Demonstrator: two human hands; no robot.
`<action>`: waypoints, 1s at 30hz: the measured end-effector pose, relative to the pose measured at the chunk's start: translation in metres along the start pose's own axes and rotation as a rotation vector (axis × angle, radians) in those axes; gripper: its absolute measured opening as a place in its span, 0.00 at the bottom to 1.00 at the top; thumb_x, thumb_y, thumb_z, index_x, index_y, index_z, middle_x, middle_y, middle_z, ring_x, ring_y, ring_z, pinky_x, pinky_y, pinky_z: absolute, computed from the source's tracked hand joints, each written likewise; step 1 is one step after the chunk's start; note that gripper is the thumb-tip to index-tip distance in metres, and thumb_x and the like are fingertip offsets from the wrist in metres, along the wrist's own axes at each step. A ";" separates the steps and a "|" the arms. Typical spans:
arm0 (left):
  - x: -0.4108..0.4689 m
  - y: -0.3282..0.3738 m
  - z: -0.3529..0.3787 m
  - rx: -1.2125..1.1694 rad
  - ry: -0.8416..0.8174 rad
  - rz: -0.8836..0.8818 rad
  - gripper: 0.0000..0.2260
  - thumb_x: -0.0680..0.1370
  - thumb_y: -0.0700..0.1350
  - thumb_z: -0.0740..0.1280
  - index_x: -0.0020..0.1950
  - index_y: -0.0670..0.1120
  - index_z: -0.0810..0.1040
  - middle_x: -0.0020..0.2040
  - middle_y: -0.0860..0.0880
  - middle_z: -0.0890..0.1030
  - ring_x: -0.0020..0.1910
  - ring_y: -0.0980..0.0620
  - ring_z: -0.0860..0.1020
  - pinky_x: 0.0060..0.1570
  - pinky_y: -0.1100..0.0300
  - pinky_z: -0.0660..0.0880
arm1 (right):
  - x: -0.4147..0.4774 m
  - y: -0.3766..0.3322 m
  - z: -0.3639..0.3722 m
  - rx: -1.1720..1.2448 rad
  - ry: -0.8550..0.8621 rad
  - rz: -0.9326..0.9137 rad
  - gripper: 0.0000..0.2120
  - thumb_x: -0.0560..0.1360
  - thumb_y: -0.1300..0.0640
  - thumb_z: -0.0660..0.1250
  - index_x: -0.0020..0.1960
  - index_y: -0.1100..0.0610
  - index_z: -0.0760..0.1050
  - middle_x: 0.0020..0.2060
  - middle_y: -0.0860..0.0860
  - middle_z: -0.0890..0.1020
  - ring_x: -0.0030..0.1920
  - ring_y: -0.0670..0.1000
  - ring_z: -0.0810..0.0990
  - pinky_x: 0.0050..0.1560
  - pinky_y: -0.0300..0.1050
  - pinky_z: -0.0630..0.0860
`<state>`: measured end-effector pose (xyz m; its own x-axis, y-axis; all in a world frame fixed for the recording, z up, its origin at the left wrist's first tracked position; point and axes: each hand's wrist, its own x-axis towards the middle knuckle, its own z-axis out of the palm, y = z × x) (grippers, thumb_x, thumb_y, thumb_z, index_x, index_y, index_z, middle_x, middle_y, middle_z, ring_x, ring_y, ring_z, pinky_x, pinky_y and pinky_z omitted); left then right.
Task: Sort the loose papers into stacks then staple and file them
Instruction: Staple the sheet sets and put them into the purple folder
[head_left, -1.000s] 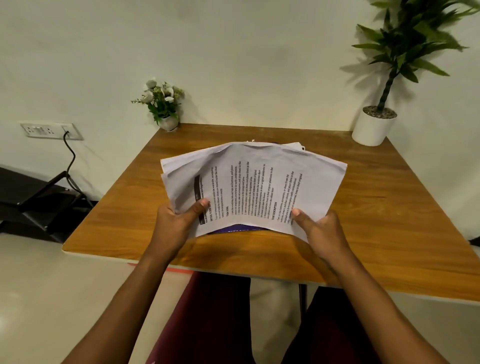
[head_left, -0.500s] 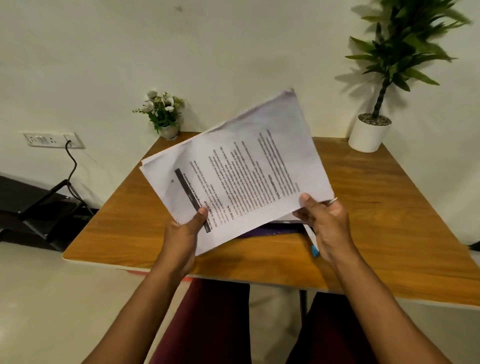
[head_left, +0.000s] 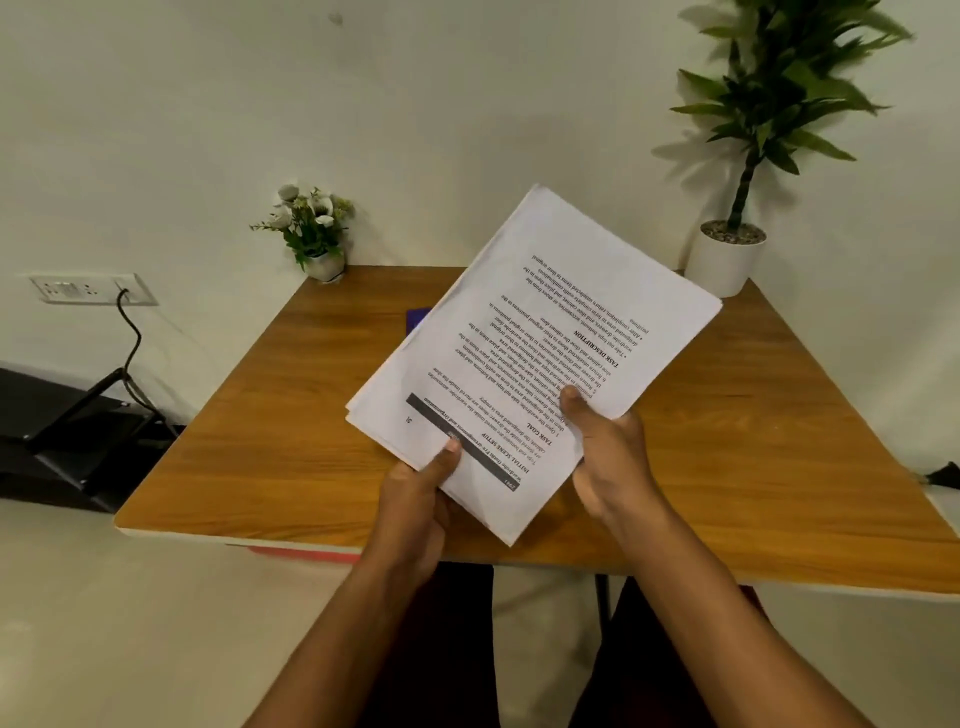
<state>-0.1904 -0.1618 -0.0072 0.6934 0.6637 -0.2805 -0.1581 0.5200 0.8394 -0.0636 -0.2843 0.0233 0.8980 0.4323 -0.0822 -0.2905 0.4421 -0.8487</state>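
Two hands hold a pile of papers (head_left: 545, 332) up in the air, over the middle of the tabletop (head_left: 769, 447). The papers do not touch the tabletop. The pile is tilted, with one far corner pointing up at the wall.

The left hand (head_left: 415, 499) pinches the near left edge of the pile. Its thumb lies on top, by a dark bar printed on the page, and its fingers are tucked under. The right hand (head_left: 608, 457) pinches the near right edge. Its thumb presses on the words and its fingers are under the pile too.

The top page is white with black words. The words are upside down from here. More sheets peek out along the left side, so the pile is not lined up.

A bit of a purple thing (head_left: 418, 318) shows on the tabletop just behind the left edge of the papers. I cannot tell what it is.

A little pot of white flowers (head_left: 314, 234) sits at the far left corner of the tabletop. A tall green plant (head_left: 769, 104) in a white pot (head_left: 724, 262) sits at the far right corner. On the wall at the left is a white socket (head_left: 88, 288) with a black cable (head_left: 132, 338) hanging down from it.
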 end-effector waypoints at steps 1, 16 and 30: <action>0.007 0.009 -0.008 -0.020 0.003 -0.005 0.15 0.81 0.39 0.67 0.68 0.45 0.77 0.62 0.44 0.84 0.58 0.45 0.84 0.46 0.51 0.84 | 0.001 -0.005 -0.004 -0.022 -0.014 -0.022 0.18 0.80 0.69 0.65 0.66 0.54 0.77 0.61 0.55 0.83 0.62 0.57 0.82 0.65 0.62 0.77; 0.039 0.098 0.033 0.534 -0.326 0.339 0.12 0.79 0.43 0.72 0.62 0.45 0.81 0.54 0.49 0.87 0.54 0.48 0.86 0.52 0.53 0.83 | 0.027 -0.055 -0.005 -0.689 -0.215 -0.232 0.06 0.78 0.54 0.72 0.49 0.42 0.82 0.47 0.39 0.86 0.53 0.45 0.85 0.62 0.56 0.79; 0.012 0.050 0.020 0.417 -0.151 0.455 0.06 0.80 0.42 0.71 0.56 0.48 0.83 0.50 0.49 0.88 0.49 0.46 0.87 0.48 0.49 0.84 | 0.002 -0.020 -0.012 -0.602 -0.103 -0.210 0.06 0.80 0.57 0.69 0.51 0.45 0.80 0.42 0.37 0.86 0.48 0.43 0.86 0.47 0.40 0.83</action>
<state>-0.1764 -0.1385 0.0409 0.7176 0.6699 0.1905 -0.1946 -0.0697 0.9784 -0.0521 -0.3017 0.0337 0.8705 0.4711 0.1427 0.1513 0.0198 -0.9883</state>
